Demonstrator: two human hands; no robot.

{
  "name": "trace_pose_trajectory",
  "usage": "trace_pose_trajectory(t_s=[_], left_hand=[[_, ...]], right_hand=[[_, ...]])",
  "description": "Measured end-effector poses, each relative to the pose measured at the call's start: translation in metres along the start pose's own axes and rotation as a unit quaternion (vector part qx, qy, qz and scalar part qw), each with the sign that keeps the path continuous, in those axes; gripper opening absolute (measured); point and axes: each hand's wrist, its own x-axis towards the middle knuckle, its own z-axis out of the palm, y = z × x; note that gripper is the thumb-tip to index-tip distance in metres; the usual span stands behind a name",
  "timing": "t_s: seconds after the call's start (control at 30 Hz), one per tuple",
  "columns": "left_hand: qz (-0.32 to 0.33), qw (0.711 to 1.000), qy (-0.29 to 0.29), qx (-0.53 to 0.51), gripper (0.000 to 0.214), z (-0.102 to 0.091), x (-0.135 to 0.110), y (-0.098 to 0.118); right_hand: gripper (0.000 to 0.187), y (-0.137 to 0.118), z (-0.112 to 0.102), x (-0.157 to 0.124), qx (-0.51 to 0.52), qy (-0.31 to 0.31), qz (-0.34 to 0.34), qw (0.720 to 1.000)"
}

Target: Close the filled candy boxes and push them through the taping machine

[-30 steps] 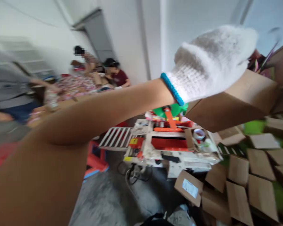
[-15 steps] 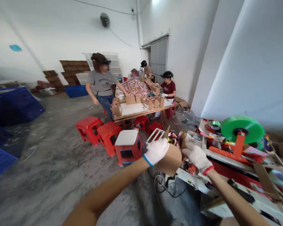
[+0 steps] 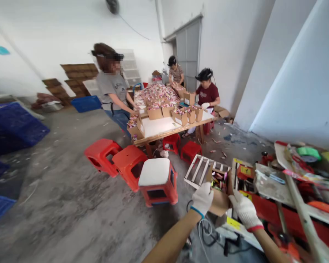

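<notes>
A small open cardboard box (image 3: 219,204) filled with colourful wrapped packets (image 3: 219,180) is between my two gloved hands. My left hand (image 3: 203,199), in a white glove with a blue cuff, grips the box's left side near the rim. On the right, my right hand (image 3: 245,211), in a white glove with a red cuff, presses its fingers against the opposite side. The box is at the end of a white roller rack (image 3: 193,174), beside a red and white machine (image 3: 265,212). Its underside is hidden from me.
Red stools (image 3: 104,155), one with a white top (image 3: 155,171), stand left of my hands. Beyond them, three people work at a table (image 3: 159,126) heaped with packets and boxes. Blue crates (image 3: 16,120) lie far left. Loose cables (image 3: 205,233) hang below the box.
My hands and the box have moved toward the roller rack, and the box sits more upright. The view has shifted. The person in grey now reaches both arms to the table.
</notes>
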Motion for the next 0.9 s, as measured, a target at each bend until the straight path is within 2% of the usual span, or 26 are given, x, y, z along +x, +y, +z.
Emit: trace_pose_trajectory(t_s=[0.07, 0.17, 0.27, 0.33, 0.4, 0.5, 0.57, 0.67, 0.73, 0.8, 0.83, 0.9], left_hand=[[0.005, 0.999, -0.026, -0.026, 0.027, 0.014, 0.060, -0.026], [-0.004, 0.996, -0.064, -0.055, 0.039, 0.039, 0.138, -0.059], [-0.007, 0.992, -0.112, -0.065, 0.054, 0.066, 0.189, -0.075], [0.000, 0.988, -0.144, -0.063, 0.060, 0.081, 0.206, -0.079], [0.007, 0.984, -0.164, -0.067, 0.061, 0.088, 0.216, -0.082], [0.039, 0.979, -0.188, -0.075, 0.053, 0.081, 0.240, -0.088], [0.082, 0.977, -0.189, -0.061, 0.050, 0.068, 0.273, -0.089], [0.200, 0.968, -0.150, 0.026, 0.057, 0.048, 0.347, -0.074], [0.323, 0.924, -0.184, 0.091, 0.063, 0.043, 0.398, -0.052], [0.429, 0.851, -0.272, 0.130, 0.057, 0.051, 0.437, -0.028], [0.469, 0.812, -0.315, 0.148, 0.052, 0.059, 0.451, -0.019], [0.497, 0.781, -0.328, 0.190, 0.045, 0.085, 0.473, -0.007]], right_hand=[[0.027, -0.010, 0.022, 0.051, -0.029, -0.039, 0.025, 0.999], [0.032, -0.020, 0.054, 0.131, -0.045, -0.076, 0.100, 0.991], [0.035, -0.017, 0.086, 0.190, -0.032, -0.102, 0.167, 0.980], [0.042, -0.013, 0.101, 0.211, -0.017, -0.102, 0.194, 0.975], [0.055, -0.012, 0.111, 0.219, -0.005, -0.074, 0.195, 0.978], [0.065, -0.016, 0.120, 0.223, 0.022, -0.014, 0.203, 0.979], [0.064, -0.018, 0.125, 0.229, 0.054, 0.007, 0.232, 0.971], [0.065, -0.014, 0.129, 0.246, 0.095, 0.027, 0.253, 0.962], [0.065, -0.010, 0.127, 0.257, 0.098, 0.041, 0.260, 0.960], [0.070, -0.007, 0.123, 0.267, 0.099, 0.033, 0.272, 0.957], [0.075, -0.007, 0.122, 0.273, 0.106, 0.024, 0.278, 0.954], [0.090, -0.007, 0.127, 0.287, 0.146, 0.018, 0.296, 0.944]])
